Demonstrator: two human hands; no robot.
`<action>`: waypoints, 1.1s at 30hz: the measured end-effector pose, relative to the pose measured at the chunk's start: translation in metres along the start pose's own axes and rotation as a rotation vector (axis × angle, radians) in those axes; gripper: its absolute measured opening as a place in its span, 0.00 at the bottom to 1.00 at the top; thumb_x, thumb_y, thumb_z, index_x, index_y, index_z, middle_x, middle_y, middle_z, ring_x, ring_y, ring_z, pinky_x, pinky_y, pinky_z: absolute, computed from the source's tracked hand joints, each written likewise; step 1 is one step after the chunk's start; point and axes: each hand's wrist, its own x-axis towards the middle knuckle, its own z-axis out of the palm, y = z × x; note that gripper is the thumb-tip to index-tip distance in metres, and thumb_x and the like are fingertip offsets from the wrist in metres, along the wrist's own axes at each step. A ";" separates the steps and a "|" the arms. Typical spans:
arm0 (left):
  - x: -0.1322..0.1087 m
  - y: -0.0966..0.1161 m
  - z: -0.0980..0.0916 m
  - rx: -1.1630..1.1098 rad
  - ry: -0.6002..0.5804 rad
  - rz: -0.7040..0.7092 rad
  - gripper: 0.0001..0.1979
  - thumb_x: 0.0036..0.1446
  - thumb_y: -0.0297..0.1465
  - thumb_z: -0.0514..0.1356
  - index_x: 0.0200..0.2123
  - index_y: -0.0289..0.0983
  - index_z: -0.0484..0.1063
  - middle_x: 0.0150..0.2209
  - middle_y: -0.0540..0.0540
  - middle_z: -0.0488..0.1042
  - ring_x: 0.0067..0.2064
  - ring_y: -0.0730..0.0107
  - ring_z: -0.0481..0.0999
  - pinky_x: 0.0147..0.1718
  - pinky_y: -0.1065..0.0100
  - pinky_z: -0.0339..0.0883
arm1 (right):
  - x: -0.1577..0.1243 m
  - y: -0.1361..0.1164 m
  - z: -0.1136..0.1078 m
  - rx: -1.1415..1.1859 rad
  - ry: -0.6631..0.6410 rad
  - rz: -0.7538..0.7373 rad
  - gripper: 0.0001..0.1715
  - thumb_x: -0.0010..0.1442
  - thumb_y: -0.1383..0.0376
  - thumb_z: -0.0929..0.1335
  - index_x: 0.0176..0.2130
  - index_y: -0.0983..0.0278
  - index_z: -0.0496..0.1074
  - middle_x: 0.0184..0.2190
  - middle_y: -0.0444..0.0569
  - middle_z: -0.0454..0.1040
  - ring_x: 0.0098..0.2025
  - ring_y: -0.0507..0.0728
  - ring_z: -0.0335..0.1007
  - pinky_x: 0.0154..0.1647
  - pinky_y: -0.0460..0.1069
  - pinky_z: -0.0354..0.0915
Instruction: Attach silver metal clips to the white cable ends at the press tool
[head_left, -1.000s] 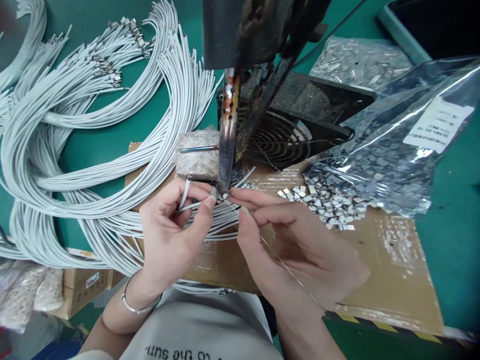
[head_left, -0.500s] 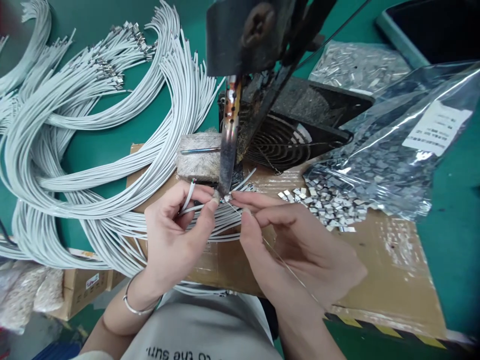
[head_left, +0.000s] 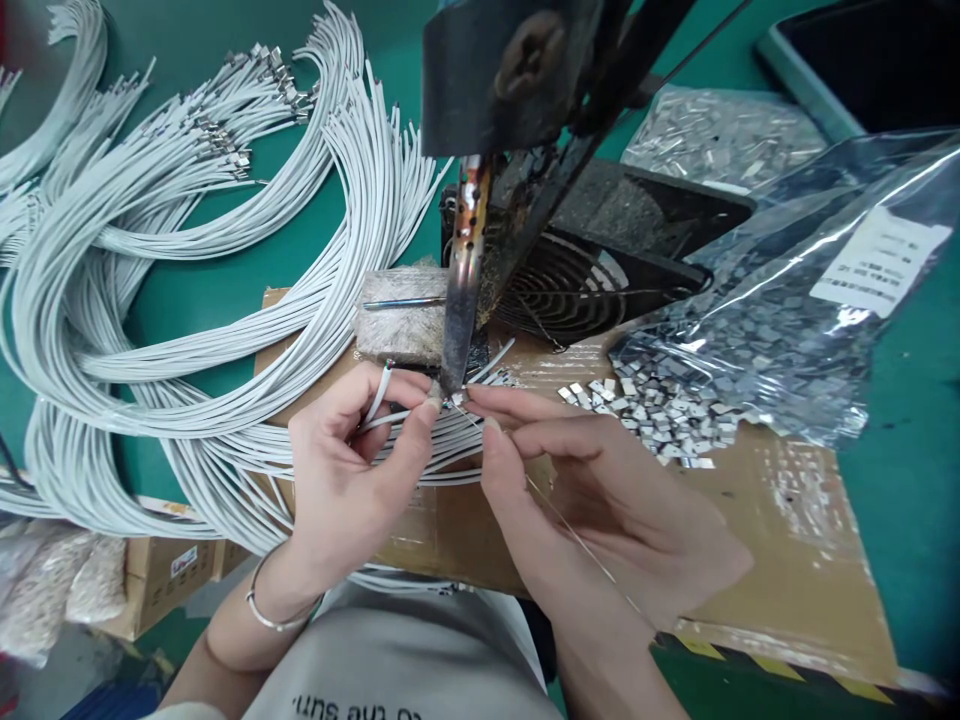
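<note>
Green bench strewn with white cables, two bare hands at the iron

From the head view, looking down, the bench is busy right across. Thick bundles of white cables sweep over its left side, some ending in small metal connectors. Brown cardboard lies under the working spot, and over it hangs a soldering iron, its tip pointing down between the hands.

The person's left hand has thumb and forefinger pinched together on a white cable, whose end lies right by the iron's tip. A short cable end with coloured wire tips pokes up between the same hand's fingers; whether it belongs to the same cable, I can't tell. At the tip sits a tiny metal piece, too small to make out clearly.

The right hand pinches a thin wire between thumb and a bent finger. That wire runs from beside the iron's tip down across the palm side. Another finger stretches out straight, its end just beside the metal piece.

Behind the iron stands a black fan, and to its left a pale block with a slim metal rod on top. Off to the right, little metal pieces spill out beside a labelled plastic bag.
</note>
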 end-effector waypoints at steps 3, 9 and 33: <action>0.000 -0.001 0.000 -0.001 0.002 0.004 0.07 0.60 0.23 0.69 0.31 0.40 0.80 0.36 0.51 0.83 0.39 0.72 0.78 0.38 0.74 0.72 | 0.000 0.000 0.000 0.001 0.001 -0.002 0.14 0.59 0.77 0.75 0.36 0.58 0.76 0.43 0.45 0.88 0.42 0.58 0.87 0.45 0.51 0.80; 0.001 0.000 0.001 -0.003 0.001 0.011 0.07 0.60 0.23 0.69 0.31 0.40 0.80 0.36 0.51 0.83 0.39 0.72 0.79 0.39 0.73 0.72 | 0.001 -0.001 -0.001 -0.008 -0.003 0.005 0.14 0.58 0.77 0.75 0.36 0.58 0.76 0.44 0.45 0.88 0.42 0.58 0.87 0.46 0.52 0.80; 0.000 0.002 0.000 0.030 0.001 -0.005 0.06 0.60 0.27 0.70 0.30 0.39 0.79 0.36 0.46 0.83 0.38 0.65 0.80 0.28 0.72 0.69 | 0.000 -0.001 0.000 -0.023 0.026 -0.020 0.15 0.57 0.78 0.76 0.36 0.57 0.78 0.42 0.44 0.88 0.40 0.57 0.87 0.45 0.52 0.80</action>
